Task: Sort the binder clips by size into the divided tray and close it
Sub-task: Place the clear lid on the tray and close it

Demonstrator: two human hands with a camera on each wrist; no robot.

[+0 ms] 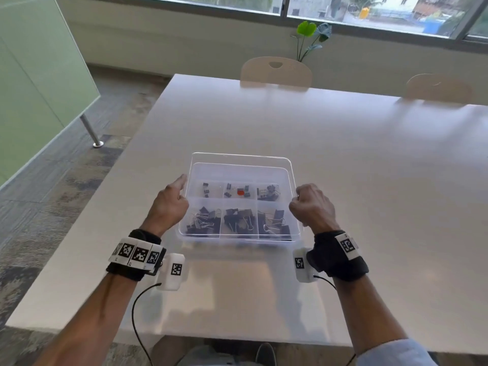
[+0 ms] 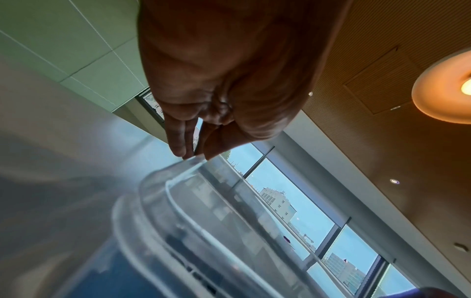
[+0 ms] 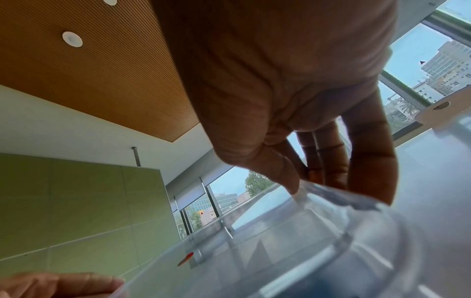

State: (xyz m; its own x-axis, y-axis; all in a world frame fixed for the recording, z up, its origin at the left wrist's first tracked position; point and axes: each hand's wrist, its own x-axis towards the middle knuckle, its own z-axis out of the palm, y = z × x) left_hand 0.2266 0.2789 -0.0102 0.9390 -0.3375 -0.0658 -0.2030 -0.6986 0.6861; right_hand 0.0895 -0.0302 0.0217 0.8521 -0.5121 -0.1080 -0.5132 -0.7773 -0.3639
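With the binder clips [image 1: 239,215] already sorted in the divided tray [image 1: 295,207] on the tabletop [image 1: 343,154], the left hand [image 1: 169,204] and right hand [image 1: 311,207] pinched the clear lid [image 1: 241,161] between narrow fingers [image 2: 178,145] at opposite edges, probably to seat it evenly.

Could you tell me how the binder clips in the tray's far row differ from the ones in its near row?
The far-row clips look smaller than the near-row clips. The far-row compartments hold only a few clips each with bare floor showing, while the near-row compartments are crowded with piled clips. A red item lies among the far-row clips; none shows in the near row. Nearly all are black with silver wire handles, inside the same clear tray.
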